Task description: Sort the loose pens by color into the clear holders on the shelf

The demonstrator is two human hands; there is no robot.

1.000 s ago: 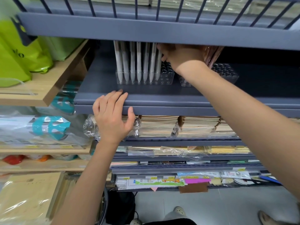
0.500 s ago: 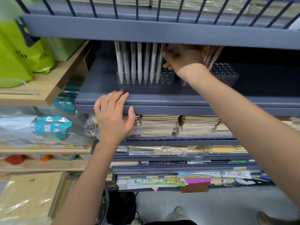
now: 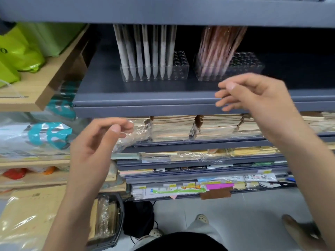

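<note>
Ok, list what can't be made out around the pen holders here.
Head view only.
White pens: tops hidden behind the upper shelf.
Pink pens: blurred, count unreadable; tops hidden likewise.
Right holder: empty holes too blurred to count.
Lower-shelf labels: too small to read.

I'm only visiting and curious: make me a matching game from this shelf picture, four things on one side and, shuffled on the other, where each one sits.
Things
1. white pens
2. pink pens
3. green bags
4. stacked notebooks

Places
A. far left, on the wooden shelf
B. in the right clear holder
C. on the lower shelf, under the holders
D. in the left clear holder

Pairs: 1-D, 2-B, 3-A, 4-C.
</note>
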